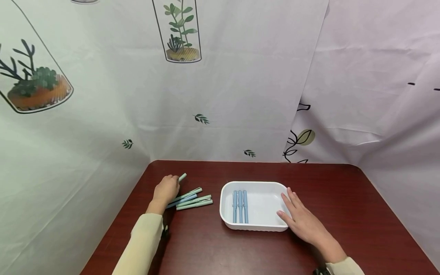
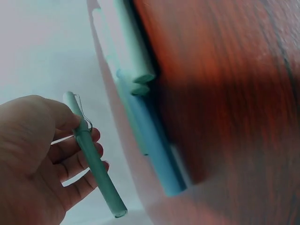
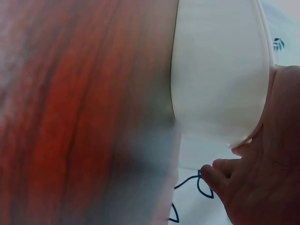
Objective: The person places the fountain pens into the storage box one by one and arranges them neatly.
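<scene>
My left hand (image 1: 166, 190) pinches a light green pen (image 2: 96, 164) with a metal clip between thumb and fingers, at the table's left side. Close to that hand lies a loose group of pens: several green pens (image 1: 195, 205) and a blue pen (image 1: 182, 200). At the right end of the white tray (image 1: 254, 228), my right hand (image 1: 306, 221) rests on the rim with its fingers spread and straight. Inside the tray, three blue pens (image 1: 240, 207) lie side by side toward the left, all pointing away from me.
The dark red wooden table (image 1: 206, 252) has rounded far corners. Behind it and along both sides hangs a pale cloth (image 1: 240, 95) printed with plants and leaves. A dark band (image 1: 322, 270) circles the right wrist.
</scene>
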Demonstrator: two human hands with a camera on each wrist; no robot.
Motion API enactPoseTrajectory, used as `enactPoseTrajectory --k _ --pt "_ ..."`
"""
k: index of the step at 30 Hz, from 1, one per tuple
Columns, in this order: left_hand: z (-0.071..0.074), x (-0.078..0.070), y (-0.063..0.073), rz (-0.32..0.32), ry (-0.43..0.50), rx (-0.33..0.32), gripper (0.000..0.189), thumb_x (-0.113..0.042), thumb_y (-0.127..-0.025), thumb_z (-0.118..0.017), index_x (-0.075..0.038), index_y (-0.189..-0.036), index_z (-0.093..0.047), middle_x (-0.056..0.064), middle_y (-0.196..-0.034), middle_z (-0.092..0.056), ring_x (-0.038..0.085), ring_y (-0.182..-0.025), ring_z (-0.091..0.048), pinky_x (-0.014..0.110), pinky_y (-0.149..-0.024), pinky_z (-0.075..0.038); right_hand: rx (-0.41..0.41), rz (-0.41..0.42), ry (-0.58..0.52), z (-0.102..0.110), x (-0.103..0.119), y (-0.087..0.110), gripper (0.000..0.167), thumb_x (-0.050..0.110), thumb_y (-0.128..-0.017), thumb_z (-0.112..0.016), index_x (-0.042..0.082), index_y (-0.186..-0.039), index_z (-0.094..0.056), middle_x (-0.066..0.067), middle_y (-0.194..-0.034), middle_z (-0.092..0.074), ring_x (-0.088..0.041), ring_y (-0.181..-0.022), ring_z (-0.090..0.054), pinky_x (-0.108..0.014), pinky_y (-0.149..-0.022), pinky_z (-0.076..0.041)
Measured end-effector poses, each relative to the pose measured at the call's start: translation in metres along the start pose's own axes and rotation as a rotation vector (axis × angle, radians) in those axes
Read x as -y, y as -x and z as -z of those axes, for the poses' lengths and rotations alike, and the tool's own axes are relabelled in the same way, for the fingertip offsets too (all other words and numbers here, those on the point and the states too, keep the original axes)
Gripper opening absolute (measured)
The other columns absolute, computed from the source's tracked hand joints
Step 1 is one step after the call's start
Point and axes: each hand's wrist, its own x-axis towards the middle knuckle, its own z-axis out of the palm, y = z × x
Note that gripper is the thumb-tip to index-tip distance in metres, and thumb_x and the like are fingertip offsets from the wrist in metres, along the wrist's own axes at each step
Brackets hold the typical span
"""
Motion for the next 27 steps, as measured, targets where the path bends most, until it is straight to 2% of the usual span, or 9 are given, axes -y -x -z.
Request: enactPoseTrajectory --k 4,10,16,20,23,27 --pt "0.006 -0.007 0.002 0.011 0.032 -0.010 0.028 -0.013 -0.098 -0.063 0.001 -0.122 -0.067 0.012 -0.102 -0.065 0.030 -0.093 -0.063 0.048 -0.073 -0.057 0.001 0.002 -0.012 0.002 0.000 0.000 0.075 0.051 -0.102 -0.052 0.002 -0.156 -0.036 -0.023 -0.166 -0.018 -0.049 -0.149 -0.022 -0.064 -0.114 -0.029" --pt "0.014 -0.022 0.008 0.023 0.117 0.003 0.031 -0.013 -0.095 -0.068 -0.001 -0.124 -0.066 0.011 -0.101 -0.064 0.025 -0.083 -0.060 0.044 -0.068 -0.053 0.001 0.008 -0.008 0.002 -0.002 0.000 0.072 0.049 -0.103 -0.053 0.001 -0.155 -0.037 -0.023 -0.165 -0.021 -0.049 -0.149 -0.022 -0.064 -0.115 -0.028" --pt "0.022 -0.041 0.013 0.025 0.229 0.024 0.039 -0.014 -0.097 -0.069 0.001 -0.132 -0.061 0.015 -0.114 -0.064 0.029 -0.097 -0.064 0.047 -0.080 -0.055 0.002 0.011 -0.010 0.002 -0.002 -0.001 0.072 0.048 -0.103 -0.053 0.001 -0.155 -0.037 -0.023 -0.165 -0.020 -0.049 -0.149 -0.022 -0.064 -0.115 -0.028" --pt "0.023 -0.052 0.013 0.033 0.338 0.074 0.048 -0.013 -0.097 -0.069 0.004 -0.140 -0.056 0.016 -0.115 -0.062 0.028 -0.098 -0.063 0.042 -0.079 -0.054 0.002 0.011 -0.010 0.002 -0.001 -0.001 0.071 0.048 -0.103 -0.052 0.001 -0.155 -0.038 -0.023 -0.166 -0.019 -0.049 -0.149 -0.022 -0.064 -0.115 -0.028" --pt "0.022 -0.061 0.015 0.040 0.424 0.121 0.042 -0.014 -0.096 -0.071 0.002 -0.134 -0.062 0.013 -0.109 -0.061 0.024 -0.091 -0.061 0.038 -0.073 -0.053 -0.002 0.014 -0.008 0.002 -0.001 -0.001 0.071 0.047 -0.103 -0.053 0.001 -0.155 -0.038 -0.023 -0.166 -0.020 -0.049 -0.149 -0.022 -0.064 -0.115 -0.028" --pt "0.021 -0.073 0.020 0.014 0.533 0.165 0.027 -0.015 -0.092 -0.075 -0.003 -0.116 -0.069 0.006 -0.101 -0.063 0.018 -0.087 -0.062 0.034 -0.070 -0.054 -0.007 0.023 -0.008 0.003 -0.001 0.000 0.072 0.047 -0.103 -0.055 0.000 -0.154 -0.039 -0.024 -0.165 -0.021 -0.050 -0.149 -0.021 -0.064 -0.115 -0.028"
